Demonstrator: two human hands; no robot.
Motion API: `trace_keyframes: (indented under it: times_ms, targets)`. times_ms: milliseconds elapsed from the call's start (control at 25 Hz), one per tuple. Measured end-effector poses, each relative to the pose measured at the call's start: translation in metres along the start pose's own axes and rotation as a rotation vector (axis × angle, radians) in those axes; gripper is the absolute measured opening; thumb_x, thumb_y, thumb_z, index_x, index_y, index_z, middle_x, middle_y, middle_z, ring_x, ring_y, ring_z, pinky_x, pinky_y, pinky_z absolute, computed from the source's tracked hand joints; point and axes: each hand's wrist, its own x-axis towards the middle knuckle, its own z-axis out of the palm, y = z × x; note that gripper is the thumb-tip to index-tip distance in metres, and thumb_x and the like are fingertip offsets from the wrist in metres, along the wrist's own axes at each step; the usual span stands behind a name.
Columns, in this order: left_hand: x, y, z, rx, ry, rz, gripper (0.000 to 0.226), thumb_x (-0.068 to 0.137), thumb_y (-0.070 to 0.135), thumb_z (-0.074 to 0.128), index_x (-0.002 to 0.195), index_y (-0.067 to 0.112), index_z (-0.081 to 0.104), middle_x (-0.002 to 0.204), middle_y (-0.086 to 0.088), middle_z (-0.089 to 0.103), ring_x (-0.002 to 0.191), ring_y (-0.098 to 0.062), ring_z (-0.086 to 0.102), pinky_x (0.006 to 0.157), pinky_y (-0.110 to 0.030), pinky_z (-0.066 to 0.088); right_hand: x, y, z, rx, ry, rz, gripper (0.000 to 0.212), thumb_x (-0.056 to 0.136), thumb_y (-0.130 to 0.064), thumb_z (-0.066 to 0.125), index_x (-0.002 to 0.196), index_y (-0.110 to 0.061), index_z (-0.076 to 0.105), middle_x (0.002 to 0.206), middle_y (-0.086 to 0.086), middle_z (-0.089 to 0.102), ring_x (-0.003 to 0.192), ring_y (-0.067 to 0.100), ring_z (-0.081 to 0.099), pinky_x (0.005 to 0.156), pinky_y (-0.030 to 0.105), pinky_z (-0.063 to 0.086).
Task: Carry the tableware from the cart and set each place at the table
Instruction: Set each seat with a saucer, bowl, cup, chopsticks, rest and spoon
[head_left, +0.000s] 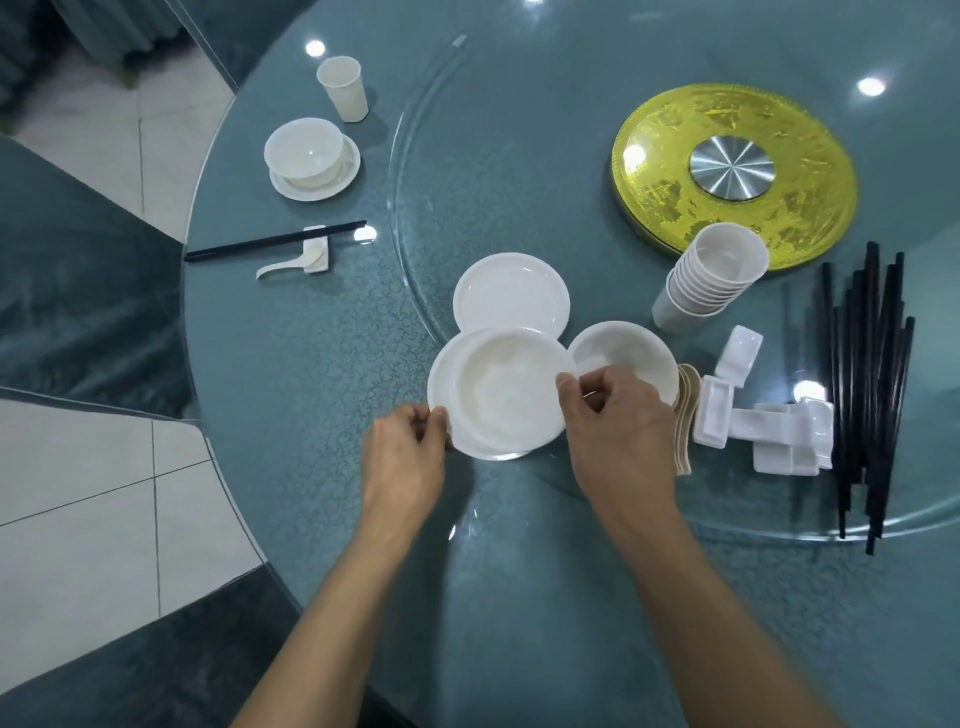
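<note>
Left grip (402, 457): plate (441, 382); right grip (618, 415): bowl (506, 387)

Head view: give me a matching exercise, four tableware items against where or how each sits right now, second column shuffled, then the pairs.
Things
1. stack of cups
2. loose chopsticks
3. plate with bowl
4. single cup

Places or states
A. gripped at its rim by the left hand and the right hand
B. upright at the set place, far left
C. tilted over beside the gold disc
D. black bundle on the right part of the glass turntable

Pairs: 1-C, 2-D, 3-A, 4-B
</note>
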Motion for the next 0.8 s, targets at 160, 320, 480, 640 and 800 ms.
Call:
trace_keyframes:
  times_ms: [160, 320, 480, 640, 800]
  targets:
    - [-0.009, -0.011, -0.007, 0.017, -0.007, 0.009, 0.032, 0.098, 0.025, 0.058, 0.068, 0.017, 0.063, 0.061, 0.001, 0.068, 0.06, -0.025, 0.068, 0.068, -0.048, 0.057, -0.009, -0.002, 0.013, -0.009, -0.064, 0.009, 0.026, 0.098, -0.041, 0.062, 0.095, -0.016, 0.07, 0.082, -0.007, 0.067, 0.078, 0.013, 0.061, 0.073, 0.031, 0.045]
    - [-0.015, -0.023, -0.015, 0.011, -0.017, 0.002, 0.029, 0.096, 0.026, 0.057, 0.07, 0.018, 0.064, 0.061, 0.0, 0.067, 0.062, -0.027, 0.068, 0.067, -0.048, 0.057, -0.018, -0.003, 0.025, 0.004, -0.091, -0.005, 0.026, 0.095, -0.044, 0.065, 0.092, -0.019, 0.069, 0.082, -0.007, 0.068, 0.081, 0.016, 0.064, 0.081, 0.042, 0.054]
    - [-0.017, -0.03, -0.024, 0.007, -0.016, -0.017, 0.025, 0.091, 0.031, 0.054, 0.073, 0.02, 0.066, 0.062, 0.002, 0.068, 0.063, -0.026, 0.069, 0.068, -0.048, 0.058, -0.024, -0.008, 0.028, 0.014, -0.075, -0.028, 0.031, 0.096, -0.051, 0.058, 0.092, -0.021, 0.065, 0.079, -0.011, 0.066, 0.08, 0.015, 0.063, 0.077, 0.035, 0.049]
    - [-0.018, -0.041, -0.033, 0.023, 0.01, -0.029, 0.025, 0.095, 0.021, 0.057, 0.071, 0.02, 0.065, 0.062, 0.002, 0.068, 0.063, -0.025, 0.069, 0.068, -0.049, 0.058, -0.029, -0.005, 0.031, 0.028, -0.043, -0.067, 0.017, 0.104, -0.031, 0.049, 0.103, -0.019, 0.061, 0.084, -0.01, 0.063, 0.084, 0.018, 0.06, 0.077, 0.034, 0.045]
    - [-0.024, -0.053, -0.04, 0.034, 0.021, -0.034, 0.027, 0.096, 0.019, 0.058, 0.07, 0.019, 0.063, 0.059, 0.001, 0.067, 0.061, -0.024, 0.069, 0.066, -0.049, 0.057, -0.039, 0.005, 0.039, -0.027, -0.118, -0.079, 0.023, 0.102, -0.023, 0.054, 0.122, -0.017, 0.065, 0.105, -0.002, 0.067, 0.099, 0.017, 0.062, 0.091, 0.035, 0.049]
